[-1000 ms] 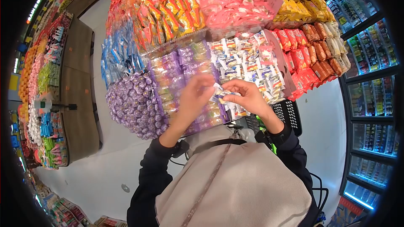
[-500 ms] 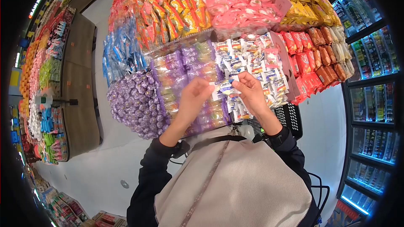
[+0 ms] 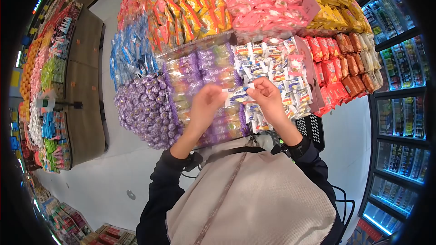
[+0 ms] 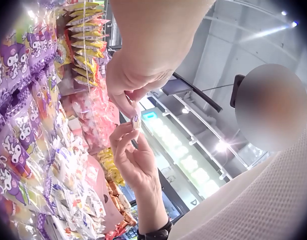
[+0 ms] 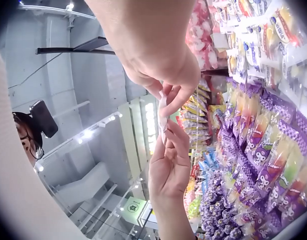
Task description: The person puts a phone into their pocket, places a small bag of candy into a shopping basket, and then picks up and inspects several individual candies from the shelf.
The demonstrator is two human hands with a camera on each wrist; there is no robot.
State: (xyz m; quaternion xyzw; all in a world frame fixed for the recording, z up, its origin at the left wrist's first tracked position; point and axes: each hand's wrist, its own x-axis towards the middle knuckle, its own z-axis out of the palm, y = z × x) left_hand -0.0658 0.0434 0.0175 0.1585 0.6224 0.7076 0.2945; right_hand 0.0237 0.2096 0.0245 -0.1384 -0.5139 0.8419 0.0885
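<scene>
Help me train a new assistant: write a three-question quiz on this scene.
1. True or false: only the right hand touches the small white packet.
2. In the head view, what borders the clear-and-purple bags on the left? A) yellow packs B) purple-wrapped balls C) red packs
3. Fill in: there, the heap just above the pile of white packets is ____ in colour.
Key: 1 false, the left hand pinches it too; 2 B; 3 pink.

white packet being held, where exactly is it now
In the head view, the white packet is just right of centre, pinched between the left hand and the right hand, in front of the purple bags.
</scene>
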